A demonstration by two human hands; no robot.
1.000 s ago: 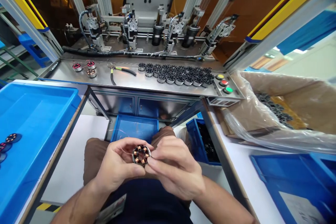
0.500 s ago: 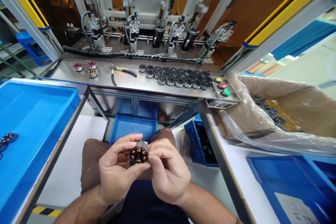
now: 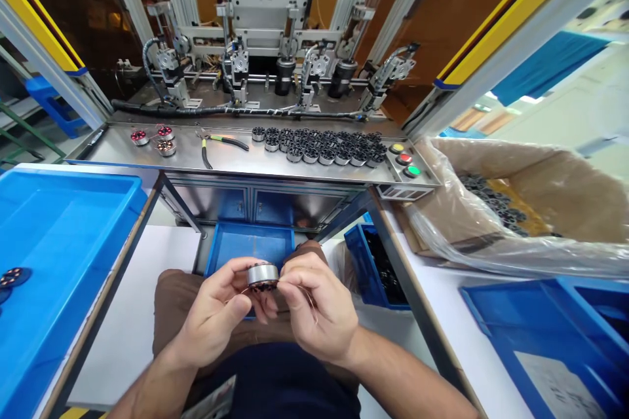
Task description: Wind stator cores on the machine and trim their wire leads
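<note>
A wound motor stator (image 3: 263, 273), with a bright metal ring and copper coils beneath, is held over my lap. My left hand (image 3: 209, 317) closes its fingers around the stator's left side. At the right edge of the stator, my right hand (image 3: 319, 311) pinches a thin copper wire (image 3: 310, 301), whose loose end trails over the palm. Another fine wire end sticks out near my left thumb. Wire cutters (image 3: 226, 142) with black and yellow-green handles lie spread on the metal bench tray (image 3: 187, 160) beyond my hands.
Several black stators (image 3: 327, 149) stand in rows on the tray, with wound stators (image 3: 166, 147) at left. Coloured push buttons (image 3: 411, 171) sit at its right end. A blue bin (image 3: 63, 209) stands left; a plastic-lined carton (image 3: 560, 203) and blue crate (image 3: 531, 321) stand right.
The stator has been tilted so its metal side faces up and its coil face turns downward. My left thumb has moved off its lower edge; my right hand keeps its pinch on the wire.
</note>
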